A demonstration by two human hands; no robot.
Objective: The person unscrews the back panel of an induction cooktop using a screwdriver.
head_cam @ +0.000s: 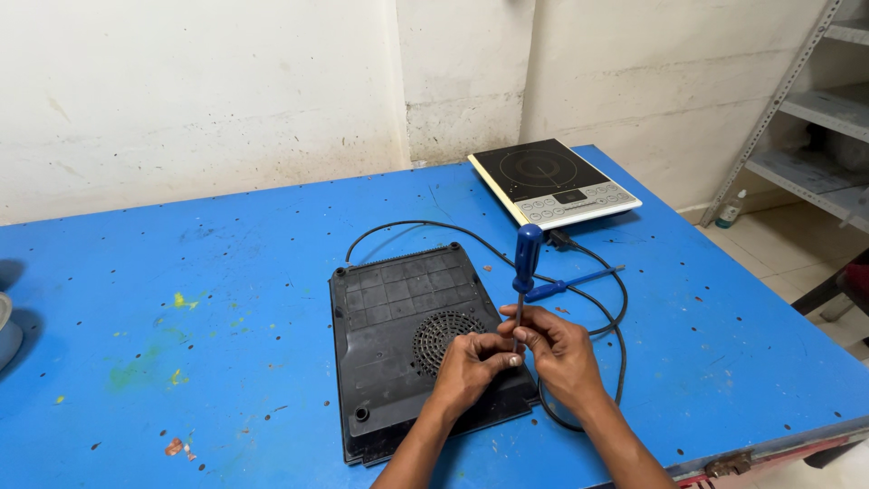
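A black induction cooker lies upside down on the blue table, its round fan grille facing up. Over its near right corner, my left hand and my right hand both pinch the metal shaft of an upright screwdriver with a blue handle. The tip is hidden behind my fingers. A second blue-handled screwdriver lies flat on the table just behind my right hand.
A black power cord loops around the cooker's right side. A second induction cooker, face up, sits at the far right corner. Metal shelving and a small bottle stand to the right. A white object sits at the left edge.
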